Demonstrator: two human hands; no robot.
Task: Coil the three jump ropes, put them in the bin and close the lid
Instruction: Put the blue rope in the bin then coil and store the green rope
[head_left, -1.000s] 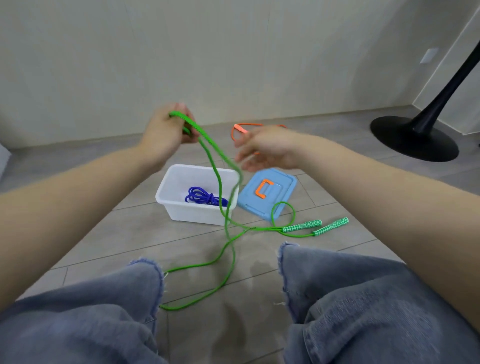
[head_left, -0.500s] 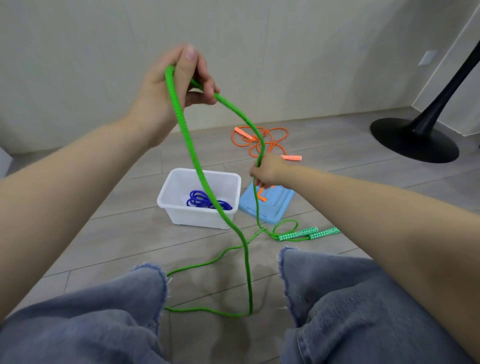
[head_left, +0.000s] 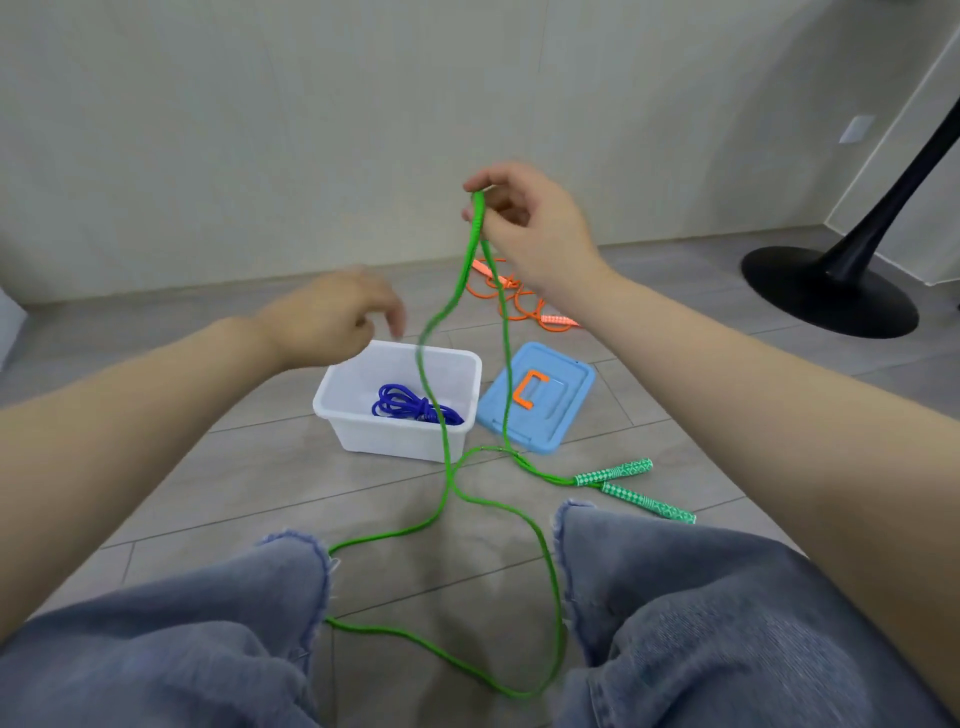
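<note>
Hanging from the right hand (head_left: 530, 223), the green jump rope (head_left: 445, 467) is being pinched at its bend between thumb and fingertips, high above the floor. Two strands are being let down nearly vertically from that pinch, one in front of the white bin (head_left: 400, 436), the other across the blue lid (head_left: 537, 397). Lower down, the rope is being spread in wide loops over the grey plank floor (head_left: 260, 467), between the denim-clad knees (head_left: 727, 623). Its two green handles (head_left: 631, 488), patterned in white checks, are lying side by side on the floor, pointing right. The left hand (head_left: 332, 322) is being held over the bin's far left corner, fingers loosely relaxed and holding nothing, slightly blurred. The blue rope (head_left: 415, 408) is lying coiled inside the translucent rectangular bin. The lid, with an orange handle, is lying flat just right of the bin. The orange rope (head_left: 519, 301) is lying tangled beyond.
</note>
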